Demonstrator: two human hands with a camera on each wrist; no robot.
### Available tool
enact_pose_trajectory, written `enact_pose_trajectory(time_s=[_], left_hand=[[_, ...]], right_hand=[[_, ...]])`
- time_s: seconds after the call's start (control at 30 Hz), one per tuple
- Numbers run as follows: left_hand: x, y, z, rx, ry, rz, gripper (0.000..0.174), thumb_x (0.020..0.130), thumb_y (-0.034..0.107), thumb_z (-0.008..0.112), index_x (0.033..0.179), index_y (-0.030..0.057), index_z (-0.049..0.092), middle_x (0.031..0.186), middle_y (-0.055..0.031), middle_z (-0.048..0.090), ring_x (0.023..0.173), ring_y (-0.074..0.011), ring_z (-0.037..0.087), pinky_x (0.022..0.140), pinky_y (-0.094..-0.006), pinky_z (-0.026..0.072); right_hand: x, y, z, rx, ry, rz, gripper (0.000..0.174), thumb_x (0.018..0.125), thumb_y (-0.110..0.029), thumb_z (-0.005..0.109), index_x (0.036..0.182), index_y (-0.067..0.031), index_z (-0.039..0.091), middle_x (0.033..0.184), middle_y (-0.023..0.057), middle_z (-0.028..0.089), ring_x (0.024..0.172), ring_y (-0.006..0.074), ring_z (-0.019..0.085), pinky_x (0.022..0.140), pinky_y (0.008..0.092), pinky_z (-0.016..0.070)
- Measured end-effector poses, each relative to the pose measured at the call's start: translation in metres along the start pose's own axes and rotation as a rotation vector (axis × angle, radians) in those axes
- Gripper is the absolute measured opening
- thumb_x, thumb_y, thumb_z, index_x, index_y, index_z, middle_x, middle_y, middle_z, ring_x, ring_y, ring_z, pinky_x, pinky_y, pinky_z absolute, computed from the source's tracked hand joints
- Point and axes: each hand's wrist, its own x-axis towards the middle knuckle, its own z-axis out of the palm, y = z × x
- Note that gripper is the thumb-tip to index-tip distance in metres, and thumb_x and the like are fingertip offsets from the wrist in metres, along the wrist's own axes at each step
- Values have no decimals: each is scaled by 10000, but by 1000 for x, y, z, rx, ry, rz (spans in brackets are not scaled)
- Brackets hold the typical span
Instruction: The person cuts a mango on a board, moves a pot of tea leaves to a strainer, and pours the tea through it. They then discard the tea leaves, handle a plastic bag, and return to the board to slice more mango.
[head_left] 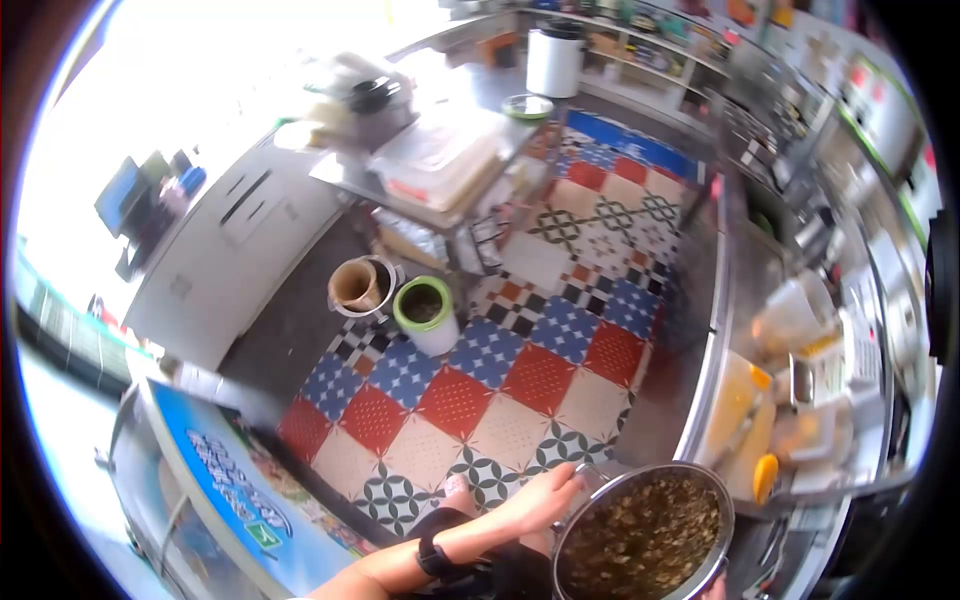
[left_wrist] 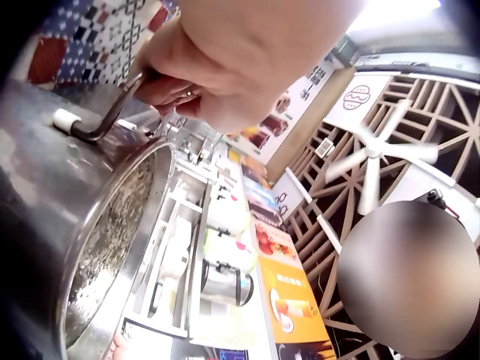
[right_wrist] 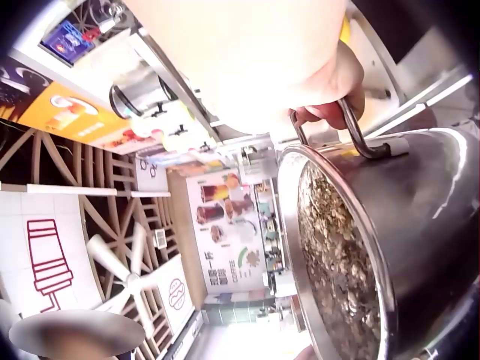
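Note:
A steel stockpot (right_wrist: pixel 435 225) holds wet, dark leaf-like bits (head_left: pixel 645 530) in liquid. In the head view it is at the lower right, in front of the person's body. My left hand (head_left: pixel 545 500) grips the loop handle (left_wrist: pixel 118 109) on the pot's left side, fingers curled round the bar. At the opposite side, my right hand (right_wrist: pixel 330 82) holds the other loop handle (right_wrist: pixel 356 131); only a bit of this hand shows at the bottom of the head view. The pot's mouth is uncovered.
On the patterned tile floor stand a white bucket with a green rim (head_left: pixel 435 342) and a pail with a tan insert (head_left: pixel 352 288). Behind them is a metal table with plastic bins (head_left: pixel 440 165). A counter with containers (head_left: pixel 735 420) runs along the right; a blue-topped cabinet (head_left: pixel 215 480) is at left.

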Motion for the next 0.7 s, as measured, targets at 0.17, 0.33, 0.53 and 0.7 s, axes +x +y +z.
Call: enact_pose_trajectory(time_s=[0.17,0.33,0.53,0.7], left_hand=[[-65,-56,-141,5,330,-65,363,954,321,391,1016,-16,510,875,-182,583,846,-266,558,763,-363,421],[-109,-115,-261,-175,622,-211,342,951,323,416,953,2,532,771,-69,541,713,-154,503,650,-296,407],[-117,-213,-392,-441,894,-279,340,941,339,438,947,13,534,763,-71,553,721,-143,508,653,-291,426],[-100,-253,-511,-691,1004,-348,238,959,278,423,811,101,480,613,73,362,534,-47,329,501,-208,292]], right_hand=[[-35,50,151,-196,-210,59,474,877,-362,581,1192,-10,549,1170,141,566,1041,245,552,883,349,455],[-47,131,298,-321,-426,-18,235,934,-301,454,805,-130,549,604,-59,506,451,30,411,362,192,283],[-81,224,483,-430,-761,74,325,951,-348,448,704,-139,428,515,-77,316,383,42,282,344,209,211],[-111,306,619,-493,-766,134,343,947,-371,452,689,-147,422,505,-73,306,389,51,292,361,214,221]])
